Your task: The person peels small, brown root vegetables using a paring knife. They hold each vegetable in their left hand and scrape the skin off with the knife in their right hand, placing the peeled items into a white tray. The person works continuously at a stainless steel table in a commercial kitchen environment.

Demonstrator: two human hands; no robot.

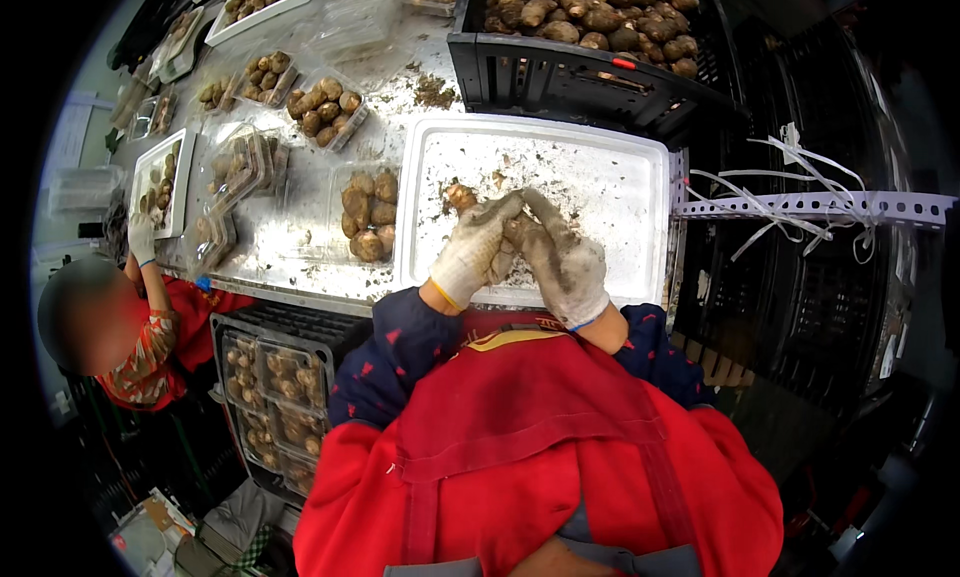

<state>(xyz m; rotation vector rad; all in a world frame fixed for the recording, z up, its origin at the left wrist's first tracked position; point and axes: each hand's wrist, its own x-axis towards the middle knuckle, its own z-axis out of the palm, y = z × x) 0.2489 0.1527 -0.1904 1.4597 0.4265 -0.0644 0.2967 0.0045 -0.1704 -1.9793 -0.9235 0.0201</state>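
Note:
Before me is a white foam tray (630, 202) strewn with soil and brown scraps. Both my hands wear soiled white gloves and meet over its middle. My left hand (471, 251) has its fingers against those of my right hand (566, 266), whose glove is darker with dirt. Whether something sits between the fingers is hidden. A small brown taro-like tuber (460, 197) shows just beyond my left hand; I cannot tell if it is held or lying on the tray. Left of the tray, a clear plastic punnet (337, 224) contains several tubers (367, 209).
A black crate (555, 71) heaped with tubers (600, 14) stands behind the tray. Filled punnets (326, 112) occupy the metal table (300, 266). At left, a co-worker's gloved hand (141, 238) touches another tray (180, 194). A perforated rail (780, 206) with white ties juts out right.

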